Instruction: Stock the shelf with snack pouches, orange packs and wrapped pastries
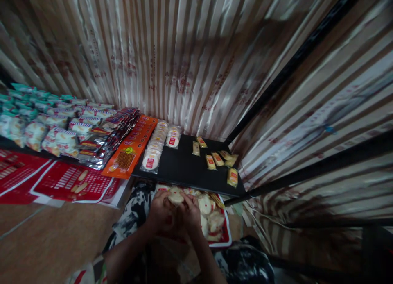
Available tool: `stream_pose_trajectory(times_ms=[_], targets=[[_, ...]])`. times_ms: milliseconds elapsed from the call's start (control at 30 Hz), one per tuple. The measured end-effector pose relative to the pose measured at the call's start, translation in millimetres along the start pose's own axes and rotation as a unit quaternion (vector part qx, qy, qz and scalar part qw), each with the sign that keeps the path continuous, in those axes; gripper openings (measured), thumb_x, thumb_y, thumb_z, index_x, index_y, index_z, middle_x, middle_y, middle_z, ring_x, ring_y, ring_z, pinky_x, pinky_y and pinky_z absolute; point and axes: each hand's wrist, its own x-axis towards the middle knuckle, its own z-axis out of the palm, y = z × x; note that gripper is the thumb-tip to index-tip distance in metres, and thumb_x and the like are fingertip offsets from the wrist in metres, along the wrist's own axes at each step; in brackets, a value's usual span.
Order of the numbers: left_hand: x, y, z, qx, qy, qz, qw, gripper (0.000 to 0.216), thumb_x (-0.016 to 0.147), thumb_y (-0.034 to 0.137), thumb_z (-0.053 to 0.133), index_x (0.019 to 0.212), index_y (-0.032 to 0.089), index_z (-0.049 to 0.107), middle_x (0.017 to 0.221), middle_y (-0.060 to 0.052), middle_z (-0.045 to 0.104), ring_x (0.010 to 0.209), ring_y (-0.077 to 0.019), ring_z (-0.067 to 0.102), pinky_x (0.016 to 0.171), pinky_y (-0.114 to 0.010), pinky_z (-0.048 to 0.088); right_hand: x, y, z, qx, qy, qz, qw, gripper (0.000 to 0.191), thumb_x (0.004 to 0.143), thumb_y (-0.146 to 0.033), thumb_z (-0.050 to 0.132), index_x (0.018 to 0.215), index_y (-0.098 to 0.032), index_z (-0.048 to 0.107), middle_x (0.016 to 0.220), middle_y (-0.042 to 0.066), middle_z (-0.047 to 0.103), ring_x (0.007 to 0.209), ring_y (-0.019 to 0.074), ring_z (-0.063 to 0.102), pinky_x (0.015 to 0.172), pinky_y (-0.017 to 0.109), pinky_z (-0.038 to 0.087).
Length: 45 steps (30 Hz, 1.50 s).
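My left hand [162, 214] and my right hand [190, 213] meet low in the middle of the view. Together they hold a pale round cracker packet [176, 197] between the fingertips. Under them lies a red-rimmed box [226, 234] filled with several more pale round packets [211, 218]. Just beyond stands a black shelf [184, 169], where two rows of round cracker packets [155, 146] lie at its left and several small yellow snack packets [216, 159] are scattered at its right.
Left of the black shelf lie orange snack packs [130, 148], dark shiny packs [113, 130] and white and teal wrapped packs [46, 124]. Red printed cartons [64, 181] sit below them. A striped shiny curtain [190, 58] closes off the back and right, crossed by black bars [307, 46].
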Motion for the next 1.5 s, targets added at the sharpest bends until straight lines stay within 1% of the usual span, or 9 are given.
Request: stream_pose_trajectory(times_ms=[200,333,500,633,800,933,1133,1300,1500], targets=[[16.6,27.1,-11.9,-0.008,-0.002,-0.005,1.000,0.026,0.071,0.011,0.045,0.087,0.019,0.064,0.091,-0.004,0.063,0.093,-0.0187,0.057,0.087,-0.036,0.048,9.7,-20.4,-15.6,-0.050,0.014,-0.015,0.999,0.031,0.078,-0.034,0.052,0.102,-0.024,0.069,0.109,0.009,0.060,0.102,0.0217,0.054,0.092,0.036,0.044],[29.0,39.3,-17.3,0.006,-0.013,-0.017,1.000,0.026,0.072,0.009,0.044,0.085,0.020,0.064,0.087,-0.002,0.063,0.089,-0.0164,0.058,0.085,-0.033,0.048,15.4,-32.2,-23.9,-0.085,-0.005,-0.017,0.996,0.030,0.082,-0.037,0.049,0.101,-0.024,0.069,0.107,0.007,0.066,0.104,0.0233,0.054,0.098,0.040,0.037],[42.1,48.1,-19.7,-0.017,-0.018,-0.027,0.999,0.025,0.075,0.010,0.044,0.087,0.018,0.064,0.089,-0.003,0.063,0.084,-0.0139,0.059,0.081,-0.029,0.048,22.5,-40.8,-24.3,0.009,-0.018,0.047,0.999,0.033,0.080,-0.043,0.050,0.097,-0.022,0.070,0.101,0.006,0.069,0.093,0.0217,0.061,0.088,0.035,0.045],[48.1,47.4,-17.1,-0.038,0.014,-0.013,0.999,0.030,0.073,0.008,0.043,0.095,0.017,0.062,0.096,-0.005,0.061,0.087,-0.0139,0.059,0.077,-0.027,0.051,30.9,-44.3,-21.3,0.101,-0.026,0.078,0.991,0.036,0.078,-0.046,0.052,0.094,-0.020,0.070,0.093,0.005,0.071,0.083,0.0199,0.064,0.075,0.029,0.050],[51.3,45.0,-15.8,-0.005,0.057,0.025,0.998,0.037,0.073,0.008,0.042,0.103,0.018,0.061,0.116,-0.008,0.056,0.106,-0.0176,0.055,0.090,-0.034,0.048,50.7,-44.7,-17.7,0.144,-0.011,0.102,0.984,0.042,0.072,-0.052,0.056,0.091,-0.017,0.070,0.077,0.004,0.072,0.073,0.0205,0.064,0.066,0.029,0.051],[55.6,45.5,-14.9,0.022,0.045,0.043,0.998,0.038,0.074,0.008,0.042,0.105,0.020,0.061,0.120,-0.007,0.055,0.113,-0.0194,0.051,0.099,-0.038,0.043,71.1,-44.1,-12.2,0.132,-0.021,0.107,0.985,0.047,0.073,-0.056,0.053,0.094,-0.017,0.069,0.074,0.004,0.071,0.070,0.0203,0.064,0.062,0.028,0.050],[67.6,46.1,-7.8,0.074,0.031,0.038,0.996,0.043,0.073,0.006,0.043,0.110,0.018,0.061,0.131,-0.008,0.049,0.119,-0.0219,0.046,0.103,-0.039,0.039,102.1,-42.7,1.1,0.125,-0.006,0.084,0.989,0.044,0.074,-0.053,0.052,0.095,-0.018,0.068,0.072,0.003,0.070,0.063,0.0181,0.062,0.058,0.027,0.049],[81.6,43.8,1.3,0.096,0.024,0.045,0.994,0.047,0.072,0.004,0.043,0.114,0.018,0.059,0.135,-0.007,0.047,0.121,-0.0229,0.043,0.103,-0.038,0.039,131.5,-42.5,9.6,0.079,-0.010,0.087,0.993,0.044,0.075,-0.053,0.049,0.094,-0.017,0.066,0.080,0.005,0.070,0.068,0.0188,0.063,0.063,0.028,0.049],[106.9,40.3,13.3,0.110,0.031,0.036,0.993,0.051,0.070,0.003,0.043,0.117,0.016,0.058,0.133,-0.009,0.050,0.118,-0.0253,0.046,0.102,-0.039,0.039,164.8,-40.6,23.2,0.040,0.002,0.055,0.998,0.036,0.075,-0.046,0.050,0.089,-0.019,0.067,0.080,0.005,0.071,0.072,0.0199,0.064,0.067,0.029,0.049]])
